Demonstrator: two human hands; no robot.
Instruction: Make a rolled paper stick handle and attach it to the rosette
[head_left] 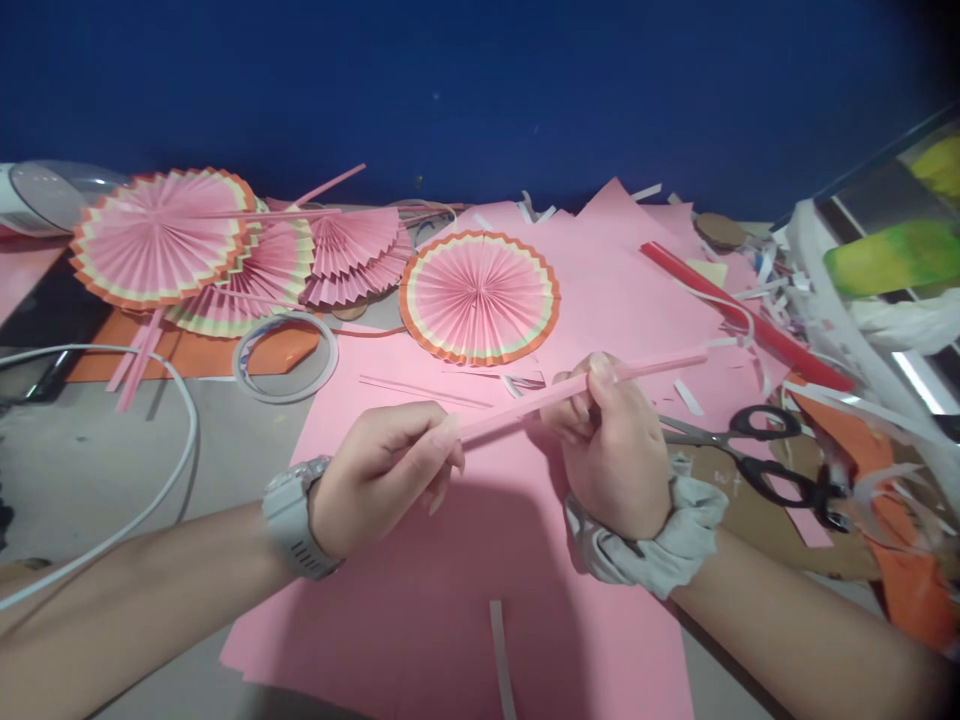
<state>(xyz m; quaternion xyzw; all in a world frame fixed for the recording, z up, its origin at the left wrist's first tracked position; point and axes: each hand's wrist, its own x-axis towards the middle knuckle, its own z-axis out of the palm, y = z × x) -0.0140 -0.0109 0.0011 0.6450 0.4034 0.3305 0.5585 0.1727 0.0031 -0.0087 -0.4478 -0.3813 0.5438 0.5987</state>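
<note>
A narrow pink paper strip (pixel 521 405) is stretched between my two hands above a large pink paper sheet (pixel 420 600). My left hand (pixel 394 465) pinches its left end between thumb and fingers. Farther along, my right hand (pixel 611 440) grips the strip, and its free end sticks out to the right. Just beyond my hands lies a round pleated paper fan (pixel 480 298), pink with a yellow and orange rim. Black-handled scissors (pixel 750 455) rest to the right of my right hand.
More pleated fans (pixel 161 235) are piled at the back left, near a tape roll (pixel 285 357). A white cable (pixel 193 430) curves along the left. Paper scraps, a red strip (pixel 750 315) and a plastic bag (pixel 825 270) crowd the right. A blue wall (pixel 450 100) stands behind.
</note>
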